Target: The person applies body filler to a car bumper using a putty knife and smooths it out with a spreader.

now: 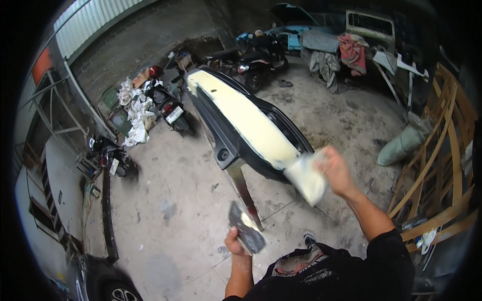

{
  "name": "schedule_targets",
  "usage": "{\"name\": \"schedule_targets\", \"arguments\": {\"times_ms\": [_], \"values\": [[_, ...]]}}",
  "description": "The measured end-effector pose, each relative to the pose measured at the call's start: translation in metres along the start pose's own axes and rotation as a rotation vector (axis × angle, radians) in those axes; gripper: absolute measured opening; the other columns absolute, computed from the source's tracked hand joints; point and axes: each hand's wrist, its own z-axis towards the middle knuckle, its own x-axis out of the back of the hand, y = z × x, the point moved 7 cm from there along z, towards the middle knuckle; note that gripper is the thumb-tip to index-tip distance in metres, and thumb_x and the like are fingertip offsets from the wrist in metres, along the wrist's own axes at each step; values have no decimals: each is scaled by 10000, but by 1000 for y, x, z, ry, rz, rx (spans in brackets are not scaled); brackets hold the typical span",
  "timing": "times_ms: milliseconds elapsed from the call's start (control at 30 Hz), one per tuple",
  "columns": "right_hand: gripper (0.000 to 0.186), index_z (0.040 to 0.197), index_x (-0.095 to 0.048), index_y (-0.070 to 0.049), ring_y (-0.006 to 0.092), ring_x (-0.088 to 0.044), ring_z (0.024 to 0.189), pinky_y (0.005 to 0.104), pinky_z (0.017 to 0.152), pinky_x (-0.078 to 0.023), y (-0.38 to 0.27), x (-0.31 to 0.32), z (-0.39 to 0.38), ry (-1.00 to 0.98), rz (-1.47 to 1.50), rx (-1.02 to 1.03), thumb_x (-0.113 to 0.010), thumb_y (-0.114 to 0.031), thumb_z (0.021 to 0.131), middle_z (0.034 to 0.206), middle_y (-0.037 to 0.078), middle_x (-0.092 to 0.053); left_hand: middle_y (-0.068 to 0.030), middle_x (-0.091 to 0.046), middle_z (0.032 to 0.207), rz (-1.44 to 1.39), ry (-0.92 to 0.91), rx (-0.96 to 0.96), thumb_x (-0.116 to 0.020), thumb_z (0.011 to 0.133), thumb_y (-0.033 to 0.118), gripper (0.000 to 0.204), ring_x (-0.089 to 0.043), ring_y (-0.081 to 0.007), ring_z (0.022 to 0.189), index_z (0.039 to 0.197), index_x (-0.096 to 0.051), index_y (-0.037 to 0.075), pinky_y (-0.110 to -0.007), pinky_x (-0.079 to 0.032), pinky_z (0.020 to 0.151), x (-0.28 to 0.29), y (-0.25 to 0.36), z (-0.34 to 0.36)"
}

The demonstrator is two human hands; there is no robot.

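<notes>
A long black car bumper [227, 134] stands raised before me, slanting from far left to near right. Pale yellow putty [246, 118] coats its upper face. My right hand [335, 171] grips a wide, pale putty spreader [306, 181] at the bumper's near right end; motion blurs both, and whether the blade touches the surface I cannot tell. Lower down, my left hand [235, 244] is closed round a dark flat mixing board [247, 234] with a dab of pale putty on it. This board is held apart from the bumper.
A metal stand leg [242, 193] runs down below the bumper. Several motorbikes [173, 113] are parked to the left and behind. Wooden slatted frames [444, 160] and a green rolled bundle [401, 145] lie along the right. A dark car [100, 276] is at lower left.
</notes>
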Motion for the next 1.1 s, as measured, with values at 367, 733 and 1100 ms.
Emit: {"name": "schedule_targets", "arguments": {"times_ms": [367, 733, 1100], "values": [[358, 1075, -607, 20, 345, -655, 1072, 406, 889, -537, 11, 78, 6, 72, -571, 639, -498, 145, 757, 1107, 193, -679, -169, -657, 1175, 154, 71, -323, -507, 947, 244, 422, -669, -306, 1003, 1288, -533, -5, -430, -550, 848, -20, -16, 0], [349, 1127, -687, -38, 355, -587, 1183, 463, 974, -469, 76, 57, 24, -263, -577, 799, -495, 3, 840, 1181, 164, -646, -180, -652, 1177, 273, 202, -528, -495, 966, 228, 401, -680, -319, 1009, 1286, -526, -12, -420, -602, 807, -59, -75, -1], [306, 1094, -673, -21, 349, -624, 1078, 424, 919, -496, 47, 0, 119, -196, -575, 860, -536, 6, 822, 1107, 172, -655, -151, -652, 1189, 261, 373, -724, -493, 965, 229, 385, -672, -291, 1018, 1281, -539, 12, -394, -589, 828, -44, -86, -48]]}}
